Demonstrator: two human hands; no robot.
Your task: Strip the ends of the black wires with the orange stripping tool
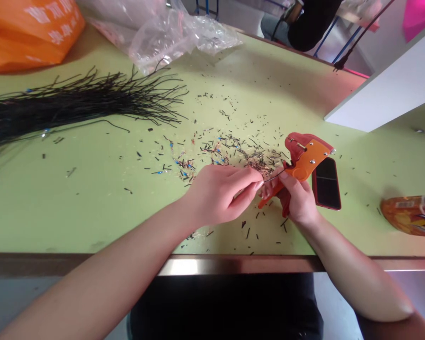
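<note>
Between thumb and fingers, my left hand (226, 193) pinches a thin black wire (273, 177). The wire runs right, toward the jaws of an orange and red wire stripper (310, 158); whether its tip is inside the jaws I cannot tell. Wrapped round the handles of that tool is my right hand (301, 200), with its thumb near the jaws. Under and behind both hands lies a pile of short black offcuts (260, 160), mixed with copper strands and small blue pieces. A large bundle of black wires (92, 101) lies at the left, loose ends pointing right.
Crumpled clear plastic (170, 35) and an orange bag (28, 35) sit at the back left. A phone (326, 183) lies right of the tool. Farther right are a bottle (412, 215) on its side and a white panel (386, 85). A person (304, 23) is beyond the table.
</note>
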